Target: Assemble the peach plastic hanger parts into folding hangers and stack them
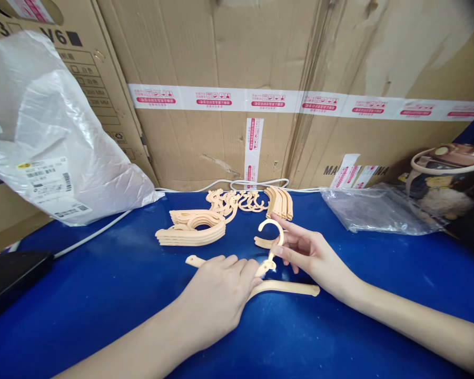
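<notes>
My left hand (225, 295) is closed over a cream plastic hanger arm (195, 261), whose tip sticks out to the left. Between thumb and fingers, my right hand (308, 252) pinches the stem of a hanger hook (271, 227). The hook's lower end meets the held arm at a small round joint (266, 267); whether they are locked together I cannot tell. Below it, another curved hanger arm (288, 287) reaches right from under my left hand. Part of a further cream piece (264, 242) shows behind the hook, partly hidden by my right fingers.
Stacked hanger arms (191, 237), a pile of loose hooks (225, 201) and more arms (278, 202) lie behind my hands. A white parcel bag (59, 142) leans at left near a black device (16, 281). Cardboard boxes (205, 142) stand behind; a clear plastic bag (379, 210) lies right.
</notes>
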Available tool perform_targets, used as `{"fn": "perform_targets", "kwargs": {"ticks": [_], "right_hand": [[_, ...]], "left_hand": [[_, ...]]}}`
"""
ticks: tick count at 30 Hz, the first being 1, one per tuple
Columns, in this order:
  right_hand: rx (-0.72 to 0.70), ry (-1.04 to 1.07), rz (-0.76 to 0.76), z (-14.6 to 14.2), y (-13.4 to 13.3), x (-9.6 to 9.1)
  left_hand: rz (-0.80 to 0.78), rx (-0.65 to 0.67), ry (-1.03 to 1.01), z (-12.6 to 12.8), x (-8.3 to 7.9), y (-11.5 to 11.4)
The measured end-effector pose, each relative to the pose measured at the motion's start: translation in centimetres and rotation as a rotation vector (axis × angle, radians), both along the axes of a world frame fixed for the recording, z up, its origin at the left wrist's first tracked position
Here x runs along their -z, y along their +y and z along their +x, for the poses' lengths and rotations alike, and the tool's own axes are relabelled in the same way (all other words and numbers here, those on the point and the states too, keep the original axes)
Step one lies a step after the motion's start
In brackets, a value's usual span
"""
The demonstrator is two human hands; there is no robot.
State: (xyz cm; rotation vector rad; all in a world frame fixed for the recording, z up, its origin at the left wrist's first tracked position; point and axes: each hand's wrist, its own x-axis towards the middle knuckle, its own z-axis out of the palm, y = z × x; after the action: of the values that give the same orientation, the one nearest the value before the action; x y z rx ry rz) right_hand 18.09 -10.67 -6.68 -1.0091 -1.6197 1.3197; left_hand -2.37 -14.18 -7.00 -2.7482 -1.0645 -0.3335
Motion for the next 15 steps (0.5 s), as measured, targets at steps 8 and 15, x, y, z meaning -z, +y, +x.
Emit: {"fn": "perform_targets", "kwargs": {"ticks": [8, 15], "right_hand": [[0.018, -0.005, -0.009, -0.10, -0.05, -0.02], [0.014, 0.018, -0.006, -0.22, -0.17, -0.18]], "left_hand": [[-0.099, -0.040, 0.018, -0.07, -0.56, -0.15], [-0.084, -0.045, 0.019, -0.04, -0.59, -0.03]]}}
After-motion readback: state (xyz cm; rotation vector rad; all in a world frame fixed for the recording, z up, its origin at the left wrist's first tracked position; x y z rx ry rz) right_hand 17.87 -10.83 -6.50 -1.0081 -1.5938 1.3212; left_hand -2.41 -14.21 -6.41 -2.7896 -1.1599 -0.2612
